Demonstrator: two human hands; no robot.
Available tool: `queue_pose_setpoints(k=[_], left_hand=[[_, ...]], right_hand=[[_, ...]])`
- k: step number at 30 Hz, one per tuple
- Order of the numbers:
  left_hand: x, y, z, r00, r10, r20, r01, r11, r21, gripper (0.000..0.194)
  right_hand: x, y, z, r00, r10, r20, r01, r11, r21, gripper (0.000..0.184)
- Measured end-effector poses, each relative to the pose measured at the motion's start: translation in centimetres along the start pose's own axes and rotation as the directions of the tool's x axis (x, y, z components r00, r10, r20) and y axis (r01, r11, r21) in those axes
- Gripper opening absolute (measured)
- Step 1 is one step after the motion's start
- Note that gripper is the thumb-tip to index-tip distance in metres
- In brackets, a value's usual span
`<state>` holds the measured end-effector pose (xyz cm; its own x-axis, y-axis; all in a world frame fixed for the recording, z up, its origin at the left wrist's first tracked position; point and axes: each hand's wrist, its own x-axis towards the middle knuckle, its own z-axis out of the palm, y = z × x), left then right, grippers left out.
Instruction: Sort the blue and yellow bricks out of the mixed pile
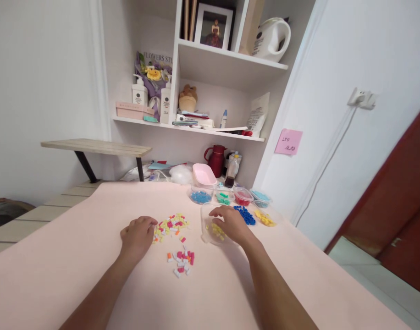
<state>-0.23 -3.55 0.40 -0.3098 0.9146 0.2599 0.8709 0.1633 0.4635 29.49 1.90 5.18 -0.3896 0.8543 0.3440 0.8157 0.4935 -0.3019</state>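
My left hand rests with loosely bent fingers at the left edge of a mixed pile of small plastic bricks, pale yellow, red, orange and white. No brick shows in its fingers. Over a clear plastic tub hovers my right hand, thumb and fingers apart, partly covering it. Pale yellow bricks lie inside that tub. Closer to me, between the forearms, is a smaller group of red, white and orange bricks.
Behind the right hand are a dark blue brick heap, a yellow heap, and tubs of blue, green and red bricks. A pink box, red jug and bottle stand farther back under shelves.
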Motion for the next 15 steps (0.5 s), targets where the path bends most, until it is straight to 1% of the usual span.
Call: queue_pose_setpoints(k=[4,7,9,12,15], left_hand=[[-0.2,0.2,-0.1,1.000,-0.006,0.010,0.006,1.000,-0.001,0.033],[-0.4,0.3,-0.2,1.000,-0.001,0.014,0.001,1.000,-0.002,0.034],[-0.5,0.3,-0.2,1.000,0.006,0.014,-0.006,1.000,-0.002,0.034],[-0.5,0.3,-0.2,1.000,0.006,0.013,-0.006,1.000,-0.001,0.032],[-0.5,0.2,0.0,1.000,0.006,0.013,-0.006,1.000,-0.005,0.032]], right_hand=[[0.1,-2.7,1.1,0.991,-0.130,-0.026,0.132,0.988,0.084,0.021],[-0.2,-5.2,2.2,0.970,-0.243,0.012,0.241,0.966,0.088,0.022],[-0.5,-6.7,2.9,0.954,-0.296,0.053,0.293,0.954,0.063,0.023],[-0.8,-8.2,3.6,0.941,-0.313,0.129,0.317,0.948,-0.016,0.024],[-0.8,-8.7,4.1,0.946,-0.251,0.206,0.277,0.954,-0.113,0.020]])
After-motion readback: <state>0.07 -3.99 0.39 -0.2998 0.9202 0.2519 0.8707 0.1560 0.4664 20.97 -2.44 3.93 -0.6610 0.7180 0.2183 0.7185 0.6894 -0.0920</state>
